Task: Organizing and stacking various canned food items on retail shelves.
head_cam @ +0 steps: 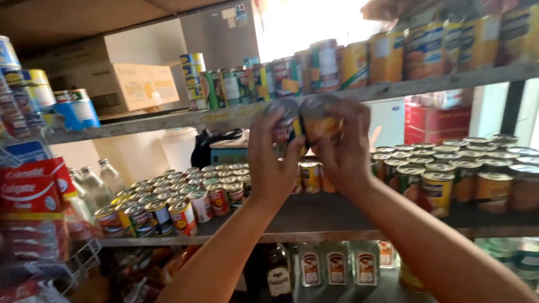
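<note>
- While both arms reach up in front of the shelving, each hand holds a tin at the height of the upper shelf's edge, the two tins touching side by side.
- The left hand wraps its fingers around a tin with a red label; its silver lid faces the camera.
- The right hand curls its fingers over a tin with a yellow label, thumb underneath.
- Just behind the hands, the middle shelf carries a few more small tins; to the left stands a tight block of small tins with red and green labels, to the right larger tins with yellow labels.
- The upper shelf bears a row of tall tins and, further left, a cardboard box.
- Glass bottles stand on the lowest level.
- Red packets hang in a wire rack at the far left.
</note>
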